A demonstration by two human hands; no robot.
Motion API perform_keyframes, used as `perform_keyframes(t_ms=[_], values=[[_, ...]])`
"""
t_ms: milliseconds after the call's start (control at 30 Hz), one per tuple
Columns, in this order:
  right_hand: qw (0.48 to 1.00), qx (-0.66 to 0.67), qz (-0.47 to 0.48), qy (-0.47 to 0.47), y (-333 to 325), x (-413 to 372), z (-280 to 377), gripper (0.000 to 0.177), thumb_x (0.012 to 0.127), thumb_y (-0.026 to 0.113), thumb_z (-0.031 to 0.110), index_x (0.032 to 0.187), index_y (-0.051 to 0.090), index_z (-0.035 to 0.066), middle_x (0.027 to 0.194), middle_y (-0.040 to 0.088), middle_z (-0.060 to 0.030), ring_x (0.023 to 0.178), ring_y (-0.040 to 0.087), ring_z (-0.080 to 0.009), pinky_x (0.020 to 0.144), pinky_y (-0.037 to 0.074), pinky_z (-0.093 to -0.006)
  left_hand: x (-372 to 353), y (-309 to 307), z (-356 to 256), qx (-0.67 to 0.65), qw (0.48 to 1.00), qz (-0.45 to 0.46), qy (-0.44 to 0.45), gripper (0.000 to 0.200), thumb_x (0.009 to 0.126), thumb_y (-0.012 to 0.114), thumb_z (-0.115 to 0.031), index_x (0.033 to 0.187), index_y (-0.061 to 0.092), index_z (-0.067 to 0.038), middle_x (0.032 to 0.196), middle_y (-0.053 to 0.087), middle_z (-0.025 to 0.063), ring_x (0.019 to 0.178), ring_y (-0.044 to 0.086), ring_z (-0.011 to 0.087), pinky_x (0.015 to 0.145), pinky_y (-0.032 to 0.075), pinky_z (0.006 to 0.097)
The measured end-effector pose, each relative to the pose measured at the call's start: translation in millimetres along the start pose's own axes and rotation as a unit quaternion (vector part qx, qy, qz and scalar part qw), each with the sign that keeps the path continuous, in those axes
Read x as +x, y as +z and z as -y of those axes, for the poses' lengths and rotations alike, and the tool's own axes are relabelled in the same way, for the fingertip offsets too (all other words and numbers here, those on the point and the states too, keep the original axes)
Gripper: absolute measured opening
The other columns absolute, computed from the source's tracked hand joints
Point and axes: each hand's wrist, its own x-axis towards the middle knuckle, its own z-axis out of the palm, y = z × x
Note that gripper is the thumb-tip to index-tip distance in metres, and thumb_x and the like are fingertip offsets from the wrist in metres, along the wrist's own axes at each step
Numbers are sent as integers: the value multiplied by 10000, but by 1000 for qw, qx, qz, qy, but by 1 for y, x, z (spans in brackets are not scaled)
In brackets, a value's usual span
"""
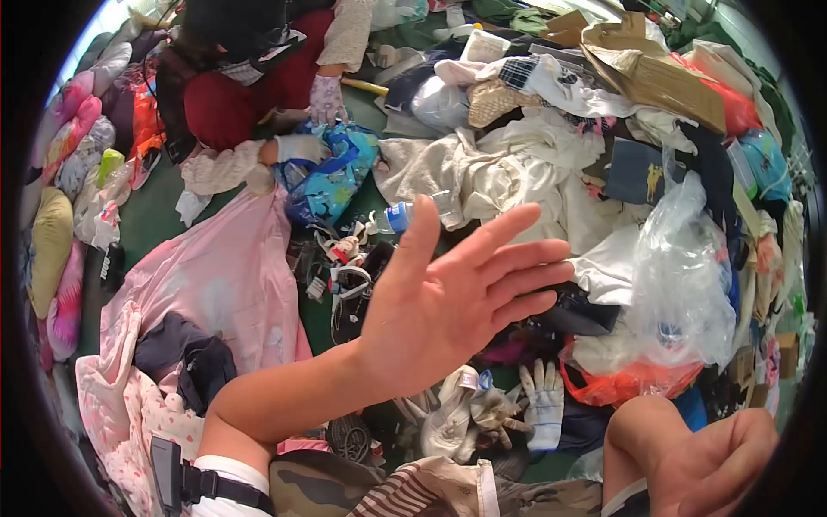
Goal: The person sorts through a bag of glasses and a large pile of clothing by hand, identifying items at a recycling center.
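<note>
My left hand (pixel 457 289) is raised over the middle of the pile, palm showing, fingers stretched out and thumb up. It holds nothing. Behind it lie a clear plastic bottle (pixel 413 214) with a blue label and a heap of white cloth (pixel 525 177). At the lower right edge is my right hand (pixel 715 457), its fingers curled in; the inside is hidden, so any held item cannot be made out. Near it are a clear plastic bag (pixel 680 284) and a red bag (pixel 633 385). Work gloves (pixel 543 405) lie between my arms.
Across from me sits another person, whose gloved hands (pixel 301 148) are at a blue patterned bag (pixel 332 177). Pink cloth (pixel 215 267) spreads at left, beside dark cloth (pixel 185 353). Cardboard (pixel 659 82) lies at the back right. Mixed clothes and bags surround me.
</note>
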Motion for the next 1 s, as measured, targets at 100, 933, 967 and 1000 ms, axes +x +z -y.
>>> perform_keyframes(t_ms=[100, 933, 967, 1000], values=[[993, 64, -16, -99, 1, -6, -17, 168, 790, 611, 57, 836, 522, 192, 784, 471, 152, 533, 424, 14, 405, 330, -166, 6, -17, 2, -46, 999, 16, -9, 828, 862, 147, -686, 1433, 178, -87, 1431, 292, 175, 1331, 268, 299, 1099, 171, 429], [995, 58, -31, -72, -15, -18, -28, 159, 879, 473, 211, 1020, 486, 139, 845, 507, 25, 530, 453, -92, 406, 368, -215, 9, -41, -3, 11, 999, 32, 5, 761, 873, 184, -668, 1453, 86, -186, 1430, 261, 223, 1309, 270, 400, 1056, 225, 524], [995, 54, -32, -75, -16, -17, -28, 164, 882, 467, 215, 1025, 485, 136, 845, 508, 21, 529, 454, -95, 406, 370, -217, 9, -39, -3, 11, 999, 33, 7, 761, 873, 184, -668, 1453, 86, -186, 1430, 261, 223, 1309, 270, 400, 1056, 225, 524], [995, 49, -32, -79, -16, -17, -27, 170, 884, 462, 220, 1029, 483, 134, 846, 509, 17, 528, 455, -98, 406, 371, -220, 10, -35, -3, 14, 999, 43, 6, 763, 873, 174, -670, 1454, 78, -185, 1430, 253, 231, 1308, 268, 406, 1052, 230, 525]])
